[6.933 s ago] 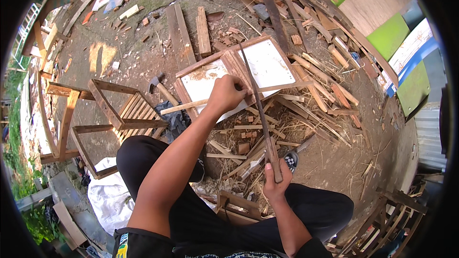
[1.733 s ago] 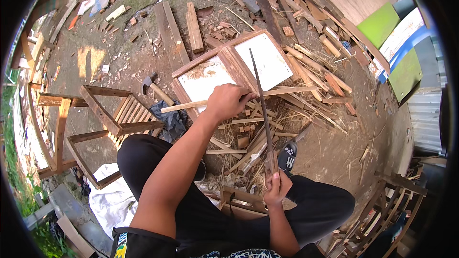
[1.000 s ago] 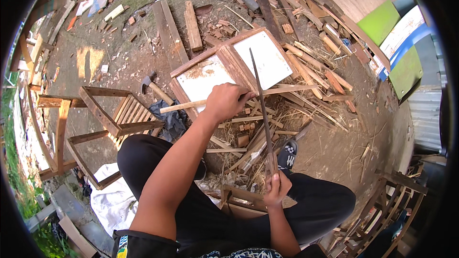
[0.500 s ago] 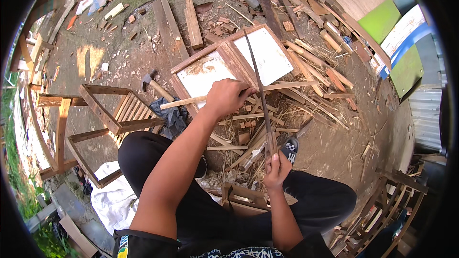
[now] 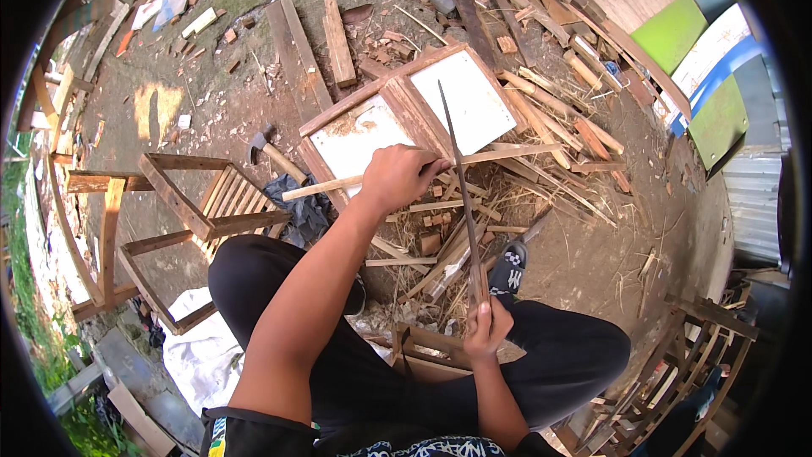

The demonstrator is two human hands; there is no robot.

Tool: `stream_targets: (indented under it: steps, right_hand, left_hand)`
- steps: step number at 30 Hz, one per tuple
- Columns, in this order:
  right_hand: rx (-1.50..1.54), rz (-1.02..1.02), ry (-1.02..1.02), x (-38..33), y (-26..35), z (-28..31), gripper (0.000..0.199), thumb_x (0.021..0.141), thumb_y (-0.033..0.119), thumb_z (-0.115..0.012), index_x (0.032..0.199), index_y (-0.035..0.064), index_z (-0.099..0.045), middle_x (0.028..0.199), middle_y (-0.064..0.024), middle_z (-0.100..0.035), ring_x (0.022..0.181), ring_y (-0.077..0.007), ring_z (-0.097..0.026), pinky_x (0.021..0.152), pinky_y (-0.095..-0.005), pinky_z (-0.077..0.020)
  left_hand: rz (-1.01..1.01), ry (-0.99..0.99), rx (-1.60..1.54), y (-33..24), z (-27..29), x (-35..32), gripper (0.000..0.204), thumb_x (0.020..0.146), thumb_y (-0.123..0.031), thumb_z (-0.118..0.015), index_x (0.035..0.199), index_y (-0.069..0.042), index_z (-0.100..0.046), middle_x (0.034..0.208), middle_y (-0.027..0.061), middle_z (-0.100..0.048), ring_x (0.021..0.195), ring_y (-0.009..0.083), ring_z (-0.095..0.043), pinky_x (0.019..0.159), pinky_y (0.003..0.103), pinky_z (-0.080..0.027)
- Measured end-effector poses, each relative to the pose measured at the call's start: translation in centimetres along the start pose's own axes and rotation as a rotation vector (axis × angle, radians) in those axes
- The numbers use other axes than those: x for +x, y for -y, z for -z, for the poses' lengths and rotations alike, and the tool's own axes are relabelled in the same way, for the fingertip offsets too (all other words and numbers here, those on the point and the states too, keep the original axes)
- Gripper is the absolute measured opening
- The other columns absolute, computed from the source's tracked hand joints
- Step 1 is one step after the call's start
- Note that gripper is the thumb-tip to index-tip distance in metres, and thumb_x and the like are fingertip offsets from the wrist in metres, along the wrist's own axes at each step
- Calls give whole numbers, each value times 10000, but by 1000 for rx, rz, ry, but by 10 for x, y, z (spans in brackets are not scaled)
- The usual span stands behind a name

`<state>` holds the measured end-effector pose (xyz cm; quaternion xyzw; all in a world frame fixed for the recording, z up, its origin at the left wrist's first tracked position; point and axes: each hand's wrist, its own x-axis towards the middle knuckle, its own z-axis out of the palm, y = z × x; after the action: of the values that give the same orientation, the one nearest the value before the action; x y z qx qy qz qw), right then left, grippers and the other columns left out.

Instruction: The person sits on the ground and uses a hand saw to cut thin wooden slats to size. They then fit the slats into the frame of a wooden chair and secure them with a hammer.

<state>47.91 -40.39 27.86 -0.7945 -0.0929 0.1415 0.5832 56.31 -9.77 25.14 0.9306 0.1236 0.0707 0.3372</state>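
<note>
My left hand [image 5: 396,178] is closed around a thin wooden strip [image 5: 516,153], which lies across the lower edge of a brown wooden frame [image 5: 420,123] with white panels. The strip sticks out on both sides of the hand. In my right hand [image 5: 488,327] is the wooden handle of a hand saw [image 5: 463,186], closer to my body. Seen nearly edge-on, its long dark blade slants up and away over the strip, just right of my left fingers. The blade's tip hangs over the right white panel. Exactly how deep the blade sits in the strip cannot be made out.
A hammer [image 5: 277,155] lies left of the frame beside a dark plastic bag [image 5: 302,210]. Slatted wooden frames [image 5: 178,196] stand at the left. Scrap sticks [image 5: 550,131] pile up on the right, and offcuts [image 5: 431,243] lie between my feet. White cloth [image 5: 201,347] is by my left knee.
The saw has slid back toward my body, its tip now lower over the white panel, as my right hand moved down. My left hand and the strip stay nearly in place.
</note>
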Motion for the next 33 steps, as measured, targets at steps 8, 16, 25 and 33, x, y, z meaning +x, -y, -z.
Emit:
stream_targets:
  steps: [8,16,25,33]
  right_hand:
    - [-41,38,8,24,-7,-8,386,1063,191,-491,728,0,-507,547,-25,-468,460,-101,-439,459,-295,-304]
    - [-50,-13,13,25,-4,-5,327,1042,146,-503,759,-15,-529,550,-61,-496,456,-134,-482,472,-315,-338]
    - [-22,-26,13,-17,-7,17,358,1038,187,-512,741,-11,-542,524,-47,-497,432,-140,-491,450,-324,-331]
    - [-47,29,2,-18,2,11,450,1087,266,-484,704,31,-505,554,19,-422,464,-56,-364,451,-267,-239]
  left_hand:
    - [-13,-40,-16,-1,2,6,343,1013,-412,-659,891,-124,-801,759,132,-743,696,368,-708,630,472,-559]
    - [-39,-115,-24,-1,-3,2,336,1013,-400,-662,888,-123,-806,761,131,-744,695,365,-710,630,463,-563]
    - [5,-29,36,-7,3,0,326,1014,-403,-658,915,-136,-814,783,122,-752,715,355,-718,648,465,-566]
    - [6,-12,24,-2,3,0,317,1004,-395,-672,902,-129,-812,787,122,-753,710,359,-718,645,466,-568]
